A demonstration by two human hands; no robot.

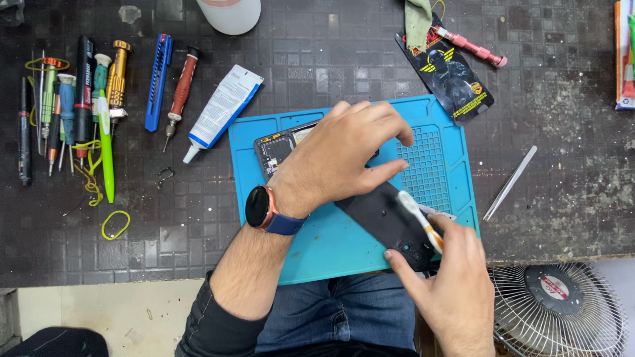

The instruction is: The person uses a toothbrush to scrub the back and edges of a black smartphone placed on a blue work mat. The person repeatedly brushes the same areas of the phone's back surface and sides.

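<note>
Opened phone (281, 149) pinned by left hand (337, 158) on blue mat (331, 244); toothbrush (418, 215) gripped in right hand (456, 277) at 5 o'clock, scrubbing black back cover (387, 221); cleaning underway, reassembly left.

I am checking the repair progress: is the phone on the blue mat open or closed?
Open. The phone shows bare inner parts under the left hand, and the black back cover lies beside it, apart.

Black card package (453, 76), white glue tube (221, 109)

An opened black phone (390, 221) lies diagonally on the blue mat, a white-orange toothbrush (418, 215) across it.
</note>
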